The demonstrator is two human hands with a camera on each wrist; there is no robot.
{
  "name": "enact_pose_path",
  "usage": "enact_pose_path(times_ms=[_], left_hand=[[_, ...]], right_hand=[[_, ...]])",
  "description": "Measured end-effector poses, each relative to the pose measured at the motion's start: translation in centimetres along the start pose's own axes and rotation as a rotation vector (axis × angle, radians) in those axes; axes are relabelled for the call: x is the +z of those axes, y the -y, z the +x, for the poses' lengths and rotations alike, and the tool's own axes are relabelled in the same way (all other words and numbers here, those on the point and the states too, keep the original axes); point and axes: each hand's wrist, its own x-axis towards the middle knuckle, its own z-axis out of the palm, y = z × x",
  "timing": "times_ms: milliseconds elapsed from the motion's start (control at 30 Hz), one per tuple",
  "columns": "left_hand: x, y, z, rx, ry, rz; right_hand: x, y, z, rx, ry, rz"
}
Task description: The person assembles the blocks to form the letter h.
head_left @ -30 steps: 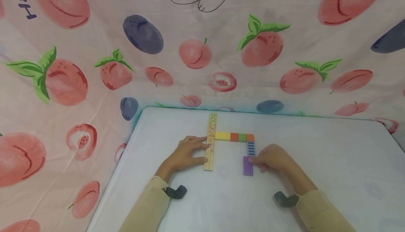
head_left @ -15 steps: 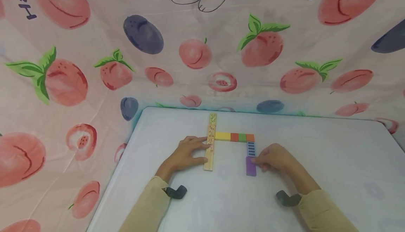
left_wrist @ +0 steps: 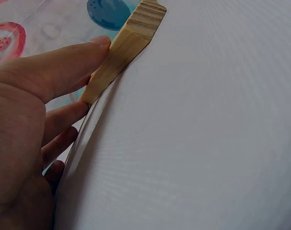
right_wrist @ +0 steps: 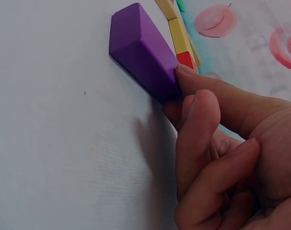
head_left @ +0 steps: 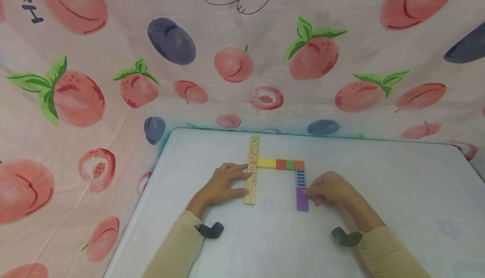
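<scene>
A straight column of pale wooden blocks with printed marks lies on the white table. My left hand touches its left edge with nearly straight, spread fingers. In the left wrist view the thumb meets the plain wooden block at the near end. My right hand pinches a purple block by its right side, close to its far end. The right wrist view shows thumb and finger at that end of the block. Its far edge meets a blue block with dark bars; the two lie roughly in line.
From the wooden column, a row with a yellow block, a red block, a green block and an orange block runs right to the blue one. Behind the white table hangs a fruit-print cloth.
My right hand has slid the purple block a little to the right, from left of the blue block's line to roughly under it. The left hand and the other blocks stay put.
</scene>
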Motion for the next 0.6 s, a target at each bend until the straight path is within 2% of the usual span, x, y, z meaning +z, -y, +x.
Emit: enact_pose_path(times_ms=[600], left_hand=[[-0.07,0.06,-0.02,0.009,0.001,-0.011]], right_hand=[[-0.08,-0.43,0.25,-0.041,0.019,0.014]])
